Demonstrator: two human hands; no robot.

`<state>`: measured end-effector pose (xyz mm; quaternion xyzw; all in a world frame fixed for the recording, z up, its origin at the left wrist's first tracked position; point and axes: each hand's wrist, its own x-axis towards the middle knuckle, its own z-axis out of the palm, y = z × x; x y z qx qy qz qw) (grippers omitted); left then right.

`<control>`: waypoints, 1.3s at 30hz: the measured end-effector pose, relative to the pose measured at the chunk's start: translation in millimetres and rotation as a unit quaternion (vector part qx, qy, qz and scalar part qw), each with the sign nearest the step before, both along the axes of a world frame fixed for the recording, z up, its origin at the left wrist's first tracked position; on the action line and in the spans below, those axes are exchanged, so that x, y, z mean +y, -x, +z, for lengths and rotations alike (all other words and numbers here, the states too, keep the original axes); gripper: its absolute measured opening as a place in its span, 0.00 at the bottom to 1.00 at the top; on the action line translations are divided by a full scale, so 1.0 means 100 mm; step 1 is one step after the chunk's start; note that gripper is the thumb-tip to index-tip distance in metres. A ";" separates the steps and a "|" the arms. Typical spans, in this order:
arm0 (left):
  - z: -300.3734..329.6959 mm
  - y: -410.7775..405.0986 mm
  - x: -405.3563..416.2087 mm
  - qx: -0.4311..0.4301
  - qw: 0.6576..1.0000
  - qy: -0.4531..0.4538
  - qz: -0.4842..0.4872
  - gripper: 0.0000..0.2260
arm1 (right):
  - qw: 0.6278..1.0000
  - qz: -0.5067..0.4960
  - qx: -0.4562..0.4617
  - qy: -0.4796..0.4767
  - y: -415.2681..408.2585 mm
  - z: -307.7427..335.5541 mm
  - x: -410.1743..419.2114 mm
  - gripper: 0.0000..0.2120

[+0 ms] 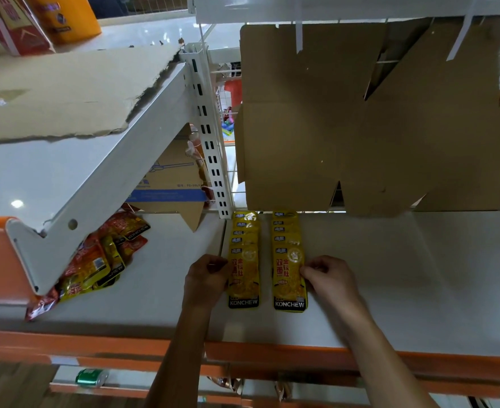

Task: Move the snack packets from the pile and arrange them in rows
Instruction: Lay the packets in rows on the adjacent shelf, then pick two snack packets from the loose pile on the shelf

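Your left hand [206, 276] has its fingers curled in against the left edge of the front packet of the left row [243, 260], thumb on top, so it looks like a light pinch on that edge. Your right hand [326, 276] mirrors it: fingertips bunched and nipping the right edge of the front packet of the right row [289, 260]. Gripping from the outer sides makes sense, I'd say, because it lets you square both front packets at once and keep the gap between the rows even.

Out from the fingers, each row runs back toward the cardboard sheet [375, 119] that hangs at the rear, the yellow packets overlapped like shingles so only each top strip shows behind the front one. That overlap keeps the labels readable and packs more in.

Both rows lie flat on the white shelf [404, 275], just right of the slotted upright [207, 136]. The pile [96, 263] of red and yellow packets sits well to the left, partly under the slanted bracket [75, 207], loose and jumbled. Plenty there, so by my reckoning you're early in the job. No bin or tray holds any packets; the shelf itself carries everything. Lower down, a green can [91, 377] lies on its side.
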<state>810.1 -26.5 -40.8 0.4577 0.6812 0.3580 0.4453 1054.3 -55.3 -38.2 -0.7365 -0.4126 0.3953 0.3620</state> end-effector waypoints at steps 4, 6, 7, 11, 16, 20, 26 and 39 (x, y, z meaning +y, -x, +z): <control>0.02 0.02 -0.02 0.022 1.000 0.001 -0.003 0.13 | 1.000 0.005 -0.011 0.000 0.01 0.05 -0.02 0.04; 0.02 0.04 -0.03 0.040 0.999 -0.006 -0.004 0.14 | 0.999 0.006 -0.031 -0.008 0.01 0.07 -0.03 0.05; 0.03 0.03 -0.05 0.047 0.999 -0.010 -0.002 0.14 | 0.999 0.008 -0.051 -0.015 0.01 0.08 -0.05 0.05; 0.13 -0.04 -0.12 0.106 0.994 -0.036 0.002 0.11 | 0.990 0.030 -0.120 -0.064 0.04 0.17 -0.10 0.04; 0.20 -0.09 -0.25 0.192 0.979 -0.065 0.005 0.11 | 0.961 0.094 -0.232 -0.118 0.15 0.26 -0.15 0.09; 0.17 -0.08 -0.40 0.285 0.951 -0.121 -0.004 0.12 | 0.929 0.158 -0.307 -0.136 0.31 0.38 -0.27 0.14; 0.16 0.14 -0.66 0.377 0.915 -0.138 -0.033 0.21 | 0.878 0.303 -0.353 -0.108 0.57 0.47 -0.37 0.25; 0.24 1.12 -1.22 0.453 0.890 -0.047 0.015 0.34 | 0.769 0.506 -0.379 -0.095 1.69 0.55 -0.53 0.35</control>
